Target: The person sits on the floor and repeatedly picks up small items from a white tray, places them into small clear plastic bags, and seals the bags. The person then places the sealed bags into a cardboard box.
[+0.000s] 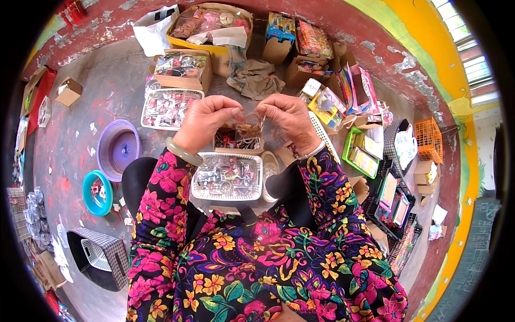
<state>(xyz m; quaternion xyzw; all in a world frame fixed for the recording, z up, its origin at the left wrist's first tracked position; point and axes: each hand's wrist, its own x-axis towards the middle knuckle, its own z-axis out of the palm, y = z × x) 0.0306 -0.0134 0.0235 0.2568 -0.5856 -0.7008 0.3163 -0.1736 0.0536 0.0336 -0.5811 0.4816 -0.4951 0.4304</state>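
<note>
Left hand and right hand are curling inward, pinching some thin strand; basket rim's sitting below, floor's opening left.

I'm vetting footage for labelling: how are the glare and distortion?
Head view: barred window at upper right looks washed out; head view: fisheye bends the yellow wall band, leaving black corners; head view: the thin strand at the fingers is too faint to trace.

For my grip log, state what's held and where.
A thin, pale strand, kind unclear, pinched at opposite sides by the left hand and right hand.
</note>
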